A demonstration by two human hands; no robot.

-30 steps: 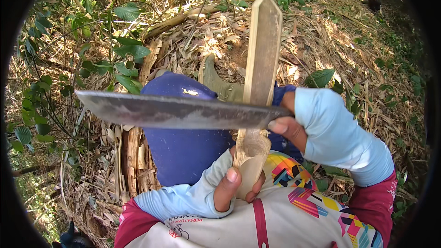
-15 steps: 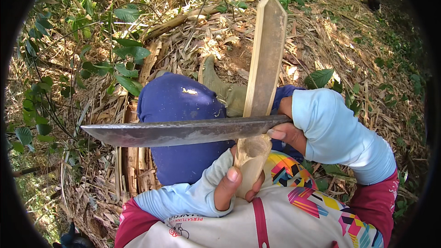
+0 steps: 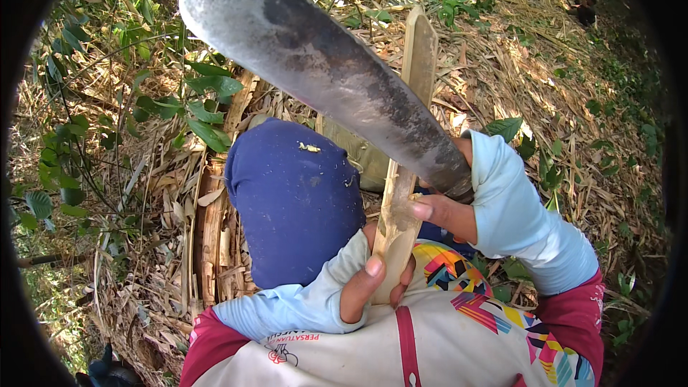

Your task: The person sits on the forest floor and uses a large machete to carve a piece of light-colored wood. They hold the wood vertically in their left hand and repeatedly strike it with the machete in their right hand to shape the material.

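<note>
A pale bamboo piece (image 3: pixel 396 215) stands nearly upright in front of my shirt, its far end cut to a blunt point and its near part hollowed. My left hand (image 3: pixel 365 287) is closed around its near end. My right hand (image 3: pixel 453 216) grips a machete (image 3: pixel 322 64) close to the blade's base; the handle is hidden. The broad, dark-stained blade slants up to the far left and crosses in front of the bamboo, covering part of it. My right thumb reaches to the bamboo's edge, by a small shaving.
My bent knee in blue trousers (image 3: pixel 294 204) is left of the bamboo, a greenish boot (image 3: pixel 369 161) behind it. Dry leaves and bamboo litter (image 3: pixel 502 64) cover the ground. Split bamboo strips (image 3: pixel 212 229) lie left of the knee, and leafy plants (image 3: pixel 215 86) grow at left.
The machete has swung from lying level across the bamboo to slanting up toward the far left, its broad side now showing. The bamboo has turned slightly in my left hand.
</note>
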